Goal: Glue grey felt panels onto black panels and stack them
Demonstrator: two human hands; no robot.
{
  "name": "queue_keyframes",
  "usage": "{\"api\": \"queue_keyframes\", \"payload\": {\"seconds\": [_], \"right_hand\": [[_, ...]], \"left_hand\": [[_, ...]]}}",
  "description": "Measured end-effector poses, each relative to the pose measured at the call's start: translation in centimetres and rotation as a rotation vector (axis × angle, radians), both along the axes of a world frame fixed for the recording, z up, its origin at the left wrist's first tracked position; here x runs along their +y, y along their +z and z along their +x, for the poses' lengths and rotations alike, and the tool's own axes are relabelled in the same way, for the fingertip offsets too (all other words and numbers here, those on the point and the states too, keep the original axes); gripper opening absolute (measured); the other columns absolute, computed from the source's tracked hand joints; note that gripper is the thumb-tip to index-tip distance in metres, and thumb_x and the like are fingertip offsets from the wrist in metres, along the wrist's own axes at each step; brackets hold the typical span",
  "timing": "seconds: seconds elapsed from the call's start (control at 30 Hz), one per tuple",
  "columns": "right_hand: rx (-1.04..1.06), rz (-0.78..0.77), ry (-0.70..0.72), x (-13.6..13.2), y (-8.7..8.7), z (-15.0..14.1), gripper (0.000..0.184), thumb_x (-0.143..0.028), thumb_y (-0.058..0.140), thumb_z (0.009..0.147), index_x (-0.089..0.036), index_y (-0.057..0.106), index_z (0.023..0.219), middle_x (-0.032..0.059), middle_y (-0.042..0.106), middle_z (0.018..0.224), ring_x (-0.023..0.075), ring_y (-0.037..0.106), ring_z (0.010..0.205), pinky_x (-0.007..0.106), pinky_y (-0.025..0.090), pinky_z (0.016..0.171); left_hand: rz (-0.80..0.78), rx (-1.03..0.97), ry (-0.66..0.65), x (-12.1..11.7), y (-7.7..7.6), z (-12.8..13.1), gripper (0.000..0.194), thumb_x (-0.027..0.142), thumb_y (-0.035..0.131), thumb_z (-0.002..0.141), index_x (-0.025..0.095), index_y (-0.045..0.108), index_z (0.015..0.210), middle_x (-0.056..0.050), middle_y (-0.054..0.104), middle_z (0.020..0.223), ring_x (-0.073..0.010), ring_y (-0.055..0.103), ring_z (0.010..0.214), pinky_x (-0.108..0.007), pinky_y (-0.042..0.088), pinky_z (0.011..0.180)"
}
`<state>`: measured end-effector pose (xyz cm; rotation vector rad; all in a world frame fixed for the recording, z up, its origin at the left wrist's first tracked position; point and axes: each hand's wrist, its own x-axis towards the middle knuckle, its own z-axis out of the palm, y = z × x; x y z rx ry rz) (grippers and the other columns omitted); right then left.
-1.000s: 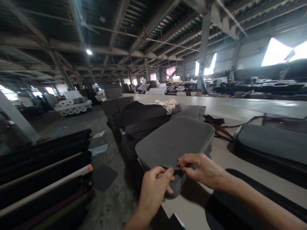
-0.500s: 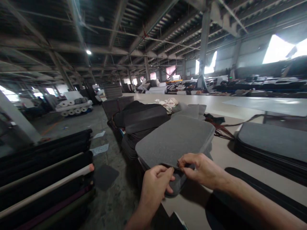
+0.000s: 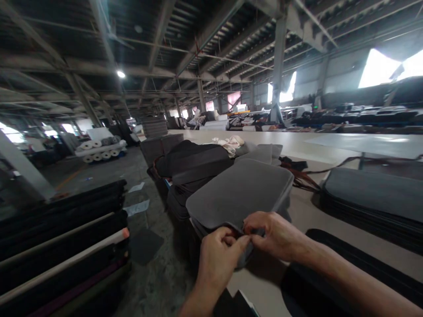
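A stack of grey fabric panels [image 3: 241, 187] with rounded corners lies at the table's near left edge. At its near edge my left hand [image 3: 220, 251] pinches the top panel between thumb and fingers. Right beside it, my right hand [image 3: 269, 231] also grips that edge, the two thumbs almost touching. Between the hands the edge is lifted and slightly bent, and darker layers show below. My fingers partly hide what lies in the pinch.
Dark folded fabric [image 3: 198, 160] is heaped beyond the stack. Another stack of grey panels [image 3: 373, 189] and long black pieces [image 3: 357, 259] lie on the table [image 3: 304, 207] at right. Brown straps [image 3: 299, 176] trail between the stacks. Fabric rolls [image 3: 66, 237] stand low at left.
My left hand has shifted slightly right and closer to my right hand along the edge. The panel's edge between them is bent up more. The view has moved slightly.
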<state>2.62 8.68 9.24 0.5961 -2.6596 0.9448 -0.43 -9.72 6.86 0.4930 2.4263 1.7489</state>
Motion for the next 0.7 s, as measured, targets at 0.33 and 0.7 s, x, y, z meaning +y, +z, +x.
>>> {"api": "queue_keyframes", "payload": {"seconds": [0.33,0.7], "right_hand": [[-0.019,-0.013,-0.037,-0.3,0.5,0.1,0.013,-0.009,0.051,0.071,-0.019,0.059,0.067,-0.0013,0.065,0.076,0.0146,0.059,0.077,0.024,0.039,0.074],[-0.169,-0.039,-0.174,-0.3,1.6,0.0,0.010,-0.014,0.051,0.076,-0.018,0.059,0.070,-0.0026,0.059,0.069,0.0137,0.052,0.068,0.025,0.033,0.062]], "left_hand": [[-0.056,0.118,0.021,-0.1,-0.8,-0.1,0.027,0.042,0.063,0.081,0.018,0.069,0.070,0.003,0.053,0.060,-0.0102,0.042,0.056,-0.021,0.028,0.051],[0.006,0.050,0.031,0.0,-0.8,-0.2,0.028,0.040,0.061,0.078,0.015,0.074,0.078,-0.001,0.062,0.063,-0.0125,0.046,0.055,-0.023,0.033,0.050]]}}
